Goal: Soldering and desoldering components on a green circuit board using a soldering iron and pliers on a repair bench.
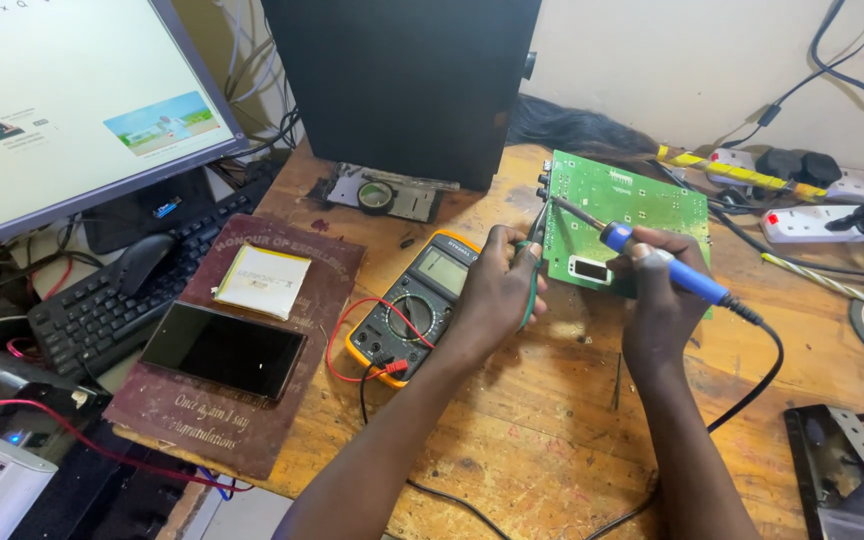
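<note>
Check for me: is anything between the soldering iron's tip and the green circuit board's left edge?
Nothing visible. The soldering iron, held in the right hand, has its tip at the green circuit board's upper left corner. The left hand grips the board's left edge lower down, below the tip. The yellow multimeter lies further left.

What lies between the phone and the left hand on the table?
In the head view, a yellow multimeter with red and black leads lies between the phone and the left hand.
</note>
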